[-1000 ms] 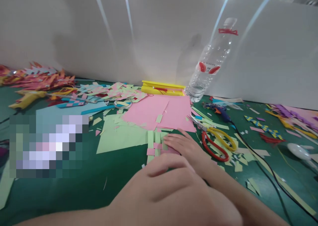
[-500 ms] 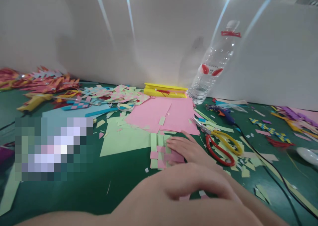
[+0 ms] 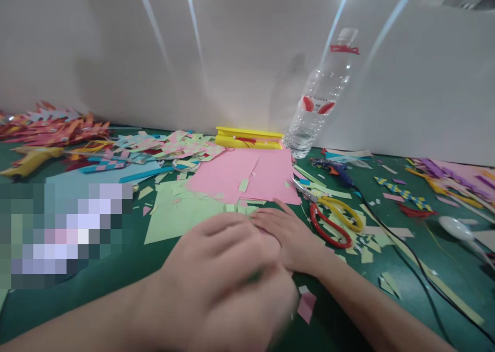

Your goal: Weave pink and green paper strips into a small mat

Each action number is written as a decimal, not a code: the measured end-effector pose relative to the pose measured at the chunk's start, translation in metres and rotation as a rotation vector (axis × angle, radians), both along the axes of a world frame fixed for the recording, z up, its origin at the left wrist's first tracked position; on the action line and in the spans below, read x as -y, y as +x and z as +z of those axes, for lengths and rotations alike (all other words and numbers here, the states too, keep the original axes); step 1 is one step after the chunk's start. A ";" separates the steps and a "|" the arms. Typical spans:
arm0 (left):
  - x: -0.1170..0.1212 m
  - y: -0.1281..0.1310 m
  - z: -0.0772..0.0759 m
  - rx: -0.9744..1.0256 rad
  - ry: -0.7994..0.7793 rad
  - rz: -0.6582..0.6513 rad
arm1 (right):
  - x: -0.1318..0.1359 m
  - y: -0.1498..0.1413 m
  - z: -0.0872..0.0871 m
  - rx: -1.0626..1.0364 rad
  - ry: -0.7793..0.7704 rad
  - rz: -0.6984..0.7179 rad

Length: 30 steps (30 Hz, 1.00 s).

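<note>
My left hand (image 3: pixel 228 274) is large and close to the camera, its fingers curled together and partly smeared by motion. Whatever it may hold is hidden. Just beyond it, my right hand (image 3: pixel 284 233) lies with its fingers stretched out over the woven paper strips. Of that green and pink weave, only green strip ends (image 3: pixel 231 207) show above my left hand. Pink paper (image 3: pixel 247 169) and a light green sheet (image 3: pixel 174 207) lie behind the hands. Scissors (image 3: pixel 325 207) with one red and one yellow handle rest to the right, their blades slightly apart.
A clear bottle (image 3: pixel 319 102) leans against the white wall. At right are a blue glue gun (image 3: pixel 336 171) with a black cord and a white spoon (image 3: pixel 456 228). A yellow glue gun (image 3: pixel 34 161) lies left. Paper scraps (image 3: pixel 371 246) litter the green table.
My left hand has swung forward over the woven strips, covering most of them. My right hand stays flat on them. The whole view has shifted slightly.
</note>
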State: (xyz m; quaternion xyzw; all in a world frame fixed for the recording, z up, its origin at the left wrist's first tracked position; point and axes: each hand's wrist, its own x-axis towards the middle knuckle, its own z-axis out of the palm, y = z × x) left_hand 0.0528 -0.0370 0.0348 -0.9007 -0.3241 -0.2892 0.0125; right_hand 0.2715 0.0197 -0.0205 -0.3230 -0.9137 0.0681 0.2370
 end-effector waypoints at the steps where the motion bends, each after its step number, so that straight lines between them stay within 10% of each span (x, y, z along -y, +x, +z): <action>1: -0.013 0.002 -0.001 -0.015 0.110 -0.070 | 0.000 0.000 0.000 -0.003 0.001 0.001; 9: -0.065 -0.023 -0.057 -0.115 0.017 0.159 | -0.001 0.004 0.005 -0.005 0.013 -0.009; 30: -0.054 -0.024 -0.052 -0.345 0.223 0.252 | 0.000 0.005 0.004 0.011 -0.045 -0.065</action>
